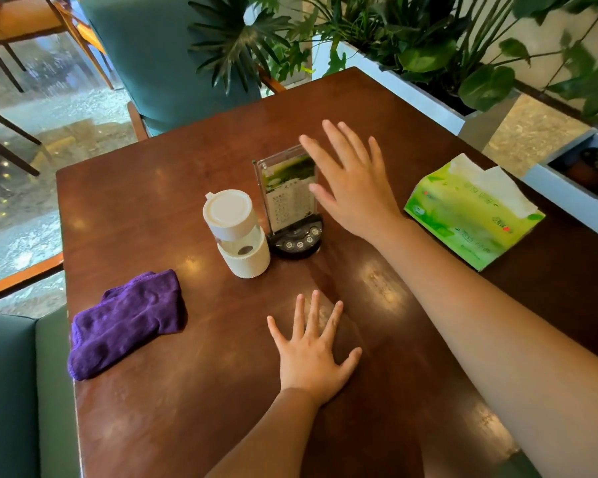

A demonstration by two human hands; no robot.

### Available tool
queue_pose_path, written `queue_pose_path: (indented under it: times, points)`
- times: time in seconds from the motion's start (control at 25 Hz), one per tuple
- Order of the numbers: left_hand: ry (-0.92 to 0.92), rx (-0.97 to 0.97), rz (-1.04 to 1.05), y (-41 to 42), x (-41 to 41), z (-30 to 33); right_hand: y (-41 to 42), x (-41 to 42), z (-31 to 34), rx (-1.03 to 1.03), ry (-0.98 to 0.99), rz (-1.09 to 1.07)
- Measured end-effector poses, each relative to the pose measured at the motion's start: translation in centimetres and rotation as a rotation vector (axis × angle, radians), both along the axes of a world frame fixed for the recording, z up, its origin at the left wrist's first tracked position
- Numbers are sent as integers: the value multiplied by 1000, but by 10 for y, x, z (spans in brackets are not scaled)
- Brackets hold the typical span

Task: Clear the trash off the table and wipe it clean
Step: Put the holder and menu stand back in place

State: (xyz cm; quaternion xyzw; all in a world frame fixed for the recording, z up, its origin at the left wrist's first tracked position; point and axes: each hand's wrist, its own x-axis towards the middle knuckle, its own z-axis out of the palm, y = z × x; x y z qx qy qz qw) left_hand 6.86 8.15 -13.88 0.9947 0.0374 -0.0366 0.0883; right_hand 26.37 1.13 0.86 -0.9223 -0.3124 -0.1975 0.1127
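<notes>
Head camera over a dark wooden table [145, 208]: I see both hands empty, fingers spread wide. My left hand [313, 353] lies palm-down on the near middle of the tabletop, touching only bare wood. My right hand [351, 182] hovers open at the far middle, just beside the acrylic menu stand [288, 188] and overlapping its right edge in view; I cannot tell whether it touches. A folded purple cloth [126, 322] sits at the near left edge, well apart from either hand. I judge it soft, light and limp, best pinched at the bunched upper fold or gathered whole under the palm. A white lidded cup [237, 232] stands just left of the stand, and a green tissue pack [470, 212] lies at the right. No obvious loose trash shows on the wood.
</notes>
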Motion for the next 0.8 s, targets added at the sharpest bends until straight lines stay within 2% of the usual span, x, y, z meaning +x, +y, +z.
queue_pose_path:
  times: [0.08, 0.24, 0.32, 0.44, 0.52, 0.64, 0.8]
  points:
    - [4, 8, 8, 1, -1, -1, -43, 0, -11, 14, 17, -185]
    - [-8, 3, 8, -3, -1, -1, -136, 11, -34, -179, 339, -607]
    - [-17, 6, 5, -4, 0, -1, -156, 17, -42, -250, 438, -696]
    - [-25, 17, 6, -2, -1, -2, -157, 20, -52, -224, 545, -751]
    - [-29, 11, 9, -2, -1, -2, -154, 18, -59, -244, 474, -802]
    - [-31, 12, 4, -2, -1, -2, -153, 18, -63, -210, 248, -826]
    - [-23, 18, -1, -3, -1, -2, -154, 19, -59, -170, 184, -756]
